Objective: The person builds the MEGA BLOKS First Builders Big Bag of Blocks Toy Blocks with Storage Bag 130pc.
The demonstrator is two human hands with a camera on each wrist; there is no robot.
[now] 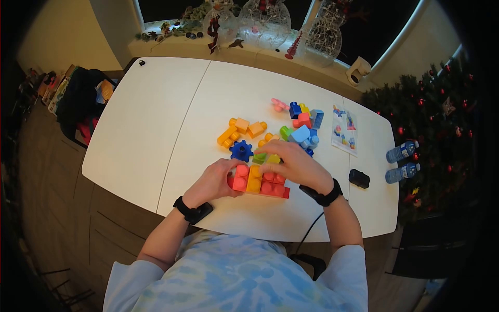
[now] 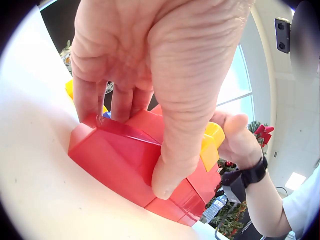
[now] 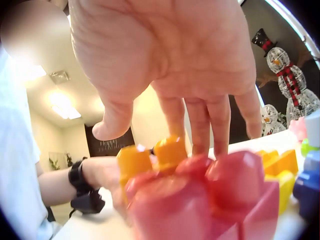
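Here we are in the head view: a red block build (image 1: pixel 273 188) sits on the white bench (image 1: pixel 135 130), right in front of the person, with a yellow-orange block (image 1: pixel 254 179) across its top. The left hand (image 1: pixel 210 179) grips the build's left end; the right hand (image 1: pixel 293 160) is over its right side, fingers reaching beyond the far edge. Just past the build there's a blue gear-shaped piece (image 1: pixel 241 151), with orange blocks (image 1: pixel 227 137) behind it and light-blue blocks (image 1: pixel 300 134) off to the right. Further right lie a picture sheet (image 1: pixel 344 130), a black case (image 1: pixel 358 178) and two water bottles (image 1: pixel 402 152).

Over to the left wrist view, and there's the hold: thumb flat against the build's near red wall, fingers behind it, the base down on the bench.

Now the right wrist view: the fingers hang long and fairly straight behind the red studs, thumb spread away, nothing pinched. Whether those fingertips touch the blocks, I can't tell. A wire snowman (image 3: pixel 292 82) stands in the background.
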